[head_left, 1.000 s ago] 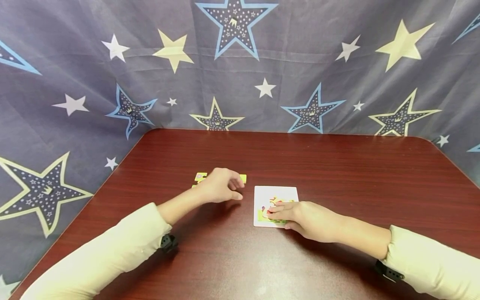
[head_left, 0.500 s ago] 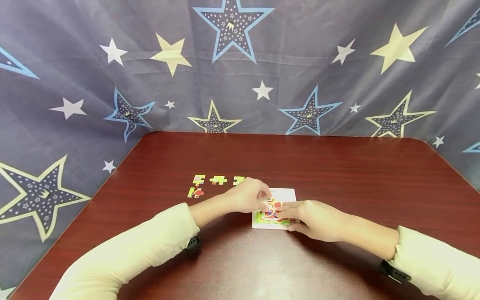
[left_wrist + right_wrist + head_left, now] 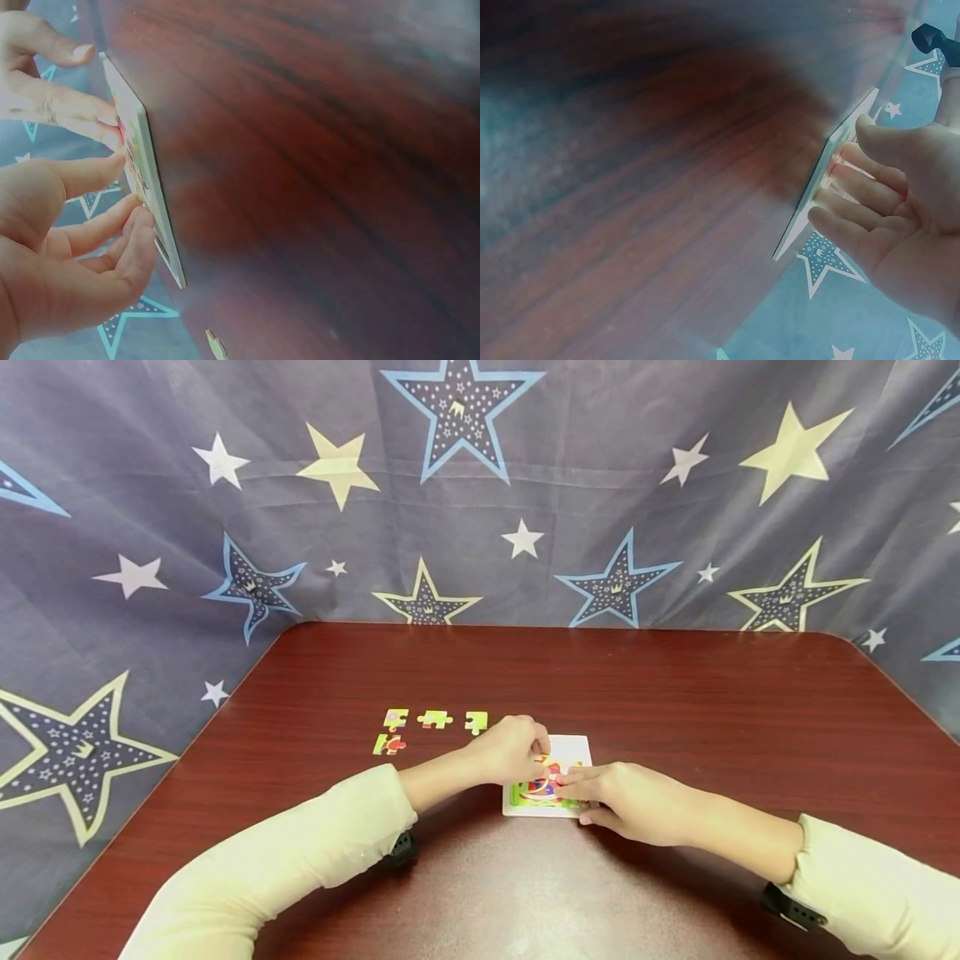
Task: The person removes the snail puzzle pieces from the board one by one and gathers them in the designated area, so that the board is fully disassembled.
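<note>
Left hand [image 3: 508,752] shifts right, fingers narrow, hold unclear, to squarish board [image 3: 572,747], near edge running left-right; right hand [image 3: 632,800] rests straightish fingers there.

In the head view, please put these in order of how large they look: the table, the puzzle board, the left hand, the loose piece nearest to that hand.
1. Table
2. Puzzle board and left hand: too similar to rank; the board is partly covered
3. Loose piece
</note>
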The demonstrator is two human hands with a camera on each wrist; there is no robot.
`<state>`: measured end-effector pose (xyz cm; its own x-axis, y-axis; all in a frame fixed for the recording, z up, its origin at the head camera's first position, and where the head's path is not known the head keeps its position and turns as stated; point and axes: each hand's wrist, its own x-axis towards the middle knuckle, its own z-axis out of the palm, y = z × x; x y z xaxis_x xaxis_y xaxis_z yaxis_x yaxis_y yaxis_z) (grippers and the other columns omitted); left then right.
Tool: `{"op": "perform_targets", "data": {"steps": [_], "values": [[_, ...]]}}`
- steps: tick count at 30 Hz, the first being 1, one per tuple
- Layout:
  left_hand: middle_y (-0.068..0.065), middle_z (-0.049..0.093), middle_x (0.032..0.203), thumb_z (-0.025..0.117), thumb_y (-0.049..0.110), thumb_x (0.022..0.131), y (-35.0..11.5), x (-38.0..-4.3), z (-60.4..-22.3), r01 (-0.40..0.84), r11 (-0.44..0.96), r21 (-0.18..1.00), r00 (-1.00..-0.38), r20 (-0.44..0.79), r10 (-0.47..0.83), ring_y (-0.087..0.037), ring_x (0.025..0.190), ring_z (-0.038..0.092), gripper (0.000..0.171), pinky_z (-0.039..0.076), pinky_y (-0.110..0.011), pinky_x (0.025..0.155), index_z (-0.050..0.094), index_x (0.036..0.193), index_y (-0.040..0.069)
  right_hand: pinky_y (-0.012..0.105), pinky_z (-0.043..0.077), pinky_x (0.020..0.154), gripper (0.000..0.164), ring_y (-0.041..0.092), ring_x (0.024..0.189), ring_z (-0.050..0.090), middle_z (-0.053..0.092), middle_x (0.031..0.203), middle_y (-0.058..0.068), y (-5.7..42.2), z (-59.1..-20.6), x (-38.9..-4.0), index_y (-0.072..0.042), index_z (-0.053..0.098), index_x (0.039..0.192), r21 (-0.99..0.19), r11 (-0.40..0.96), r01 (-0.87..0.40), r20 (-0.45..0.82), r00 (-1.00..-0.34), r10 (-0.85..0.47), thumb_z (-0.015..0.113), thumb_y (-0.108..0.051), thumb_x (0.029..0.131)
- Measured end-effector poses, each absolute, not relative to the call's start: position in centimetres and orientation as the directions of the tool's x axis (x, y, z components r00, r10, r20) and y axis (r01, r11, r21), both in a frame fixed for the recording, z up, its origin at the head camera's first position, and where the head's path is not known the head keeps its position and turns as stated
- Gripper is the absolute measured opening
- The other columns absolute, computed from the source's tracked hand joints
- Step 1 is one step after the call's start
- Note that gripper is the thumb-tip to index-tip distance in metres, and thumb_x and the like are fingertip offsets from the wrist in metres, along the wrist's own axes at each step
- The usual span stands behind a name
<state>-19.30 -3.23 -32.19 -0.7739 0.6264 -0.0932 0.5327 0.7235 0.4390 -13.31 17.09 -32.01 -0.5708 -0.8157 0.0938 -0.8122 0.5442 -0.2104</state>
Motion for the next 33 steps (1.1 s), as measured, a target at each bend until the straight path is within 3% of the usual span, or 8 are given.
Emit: {"op": "perform_targets", "data": {"steps": [5, 13, 21, 33], "values": [[-0.005, 0.065, 0.086, 0.073, 0.013, 0.082, -3.0, -19.9, -32.3, 0.424, 0.714, 0.557, -0.805, -0.130, 0.579, -0.009, 0.076, 0.056, 0.014, 0.045, -0.016, 0.063, 0.064, 0.090, 0.005, 0.038, 0.054, 0.092, 0.038, 0.026, 0.116, 0.064, 0.070, 0.120, 0.006, 17.1, -32.1, -13.3, -0.007, 0.067, 0.121, -0.204, 0.527, -0.825, 0.094, -0.553, -0.828, 0.072, -0.010, 0.084], [-0.004, 0.068, 0.075, 0.068, 0.004, 0.079, -2.8, -20.1, -32.0, 0.250, 0.680, 0.690, -0.853, -0.174, 0.491, -0.007, 0.064, 0.057, 0.012, 0.045, -0.017, 0.054, 0.065, 0.090, 0.005, 0.038, 0.054, 0.091, 0.040, 0.025, 0.115, 0.065, 0.069, 0.121, 0.004, 17.2, -32.0, -13.4, -0.008, 0.066, 0.122, -0.199, 0.531, -0.824, 0.089, -0.555, -0.827, 0.072, -0.011, 0.084], [-0.005, 0.071, 0.075, 0.074, 0.009, 0.077, -3.4, -20.5, -30.9, 0.233, 0.649, 0.724, -0.912, -0.068, 0.404, -0.008, 0.066, 0.060, 0.014, 0.044, -0.017, 0.058, 0.067, 0.089, 0.008, 0.039, 0.054, 0.091, 0.041, 0.025, 0.115, 0.065, 0.069, 0.122, 0.004, 17.3, -31.9, -13.5, -0.008, 0.065, 0.124, -0.197, 0.541, -0.818, 0.075, -0.562, -0.823, 0.072, -0.010, 0.084], [-0.001, 0.074, 0.077, 0.079, 0.012, 0.074, -5.8, -20.5, -31.2, 0.141, 0.636, 0.758, -0.923, -0.132, 0.361, -0.009, 0.075, 0.062, 0.014, 0.046, -0.021, 0.062, 0.070, 0.086, 0.012, 0.039, 0.054, 0.091, 0.041, 0.025, 0.116, 0.064, 0.068, 0.122, 0.005, 17.3, -32.1, -13.3, -0.007, 0.065, 0.124, -0.207, 0.548, -0.811, 0.072, -0.571, -0.818, 0.072, -0.007, 0.083]]}}
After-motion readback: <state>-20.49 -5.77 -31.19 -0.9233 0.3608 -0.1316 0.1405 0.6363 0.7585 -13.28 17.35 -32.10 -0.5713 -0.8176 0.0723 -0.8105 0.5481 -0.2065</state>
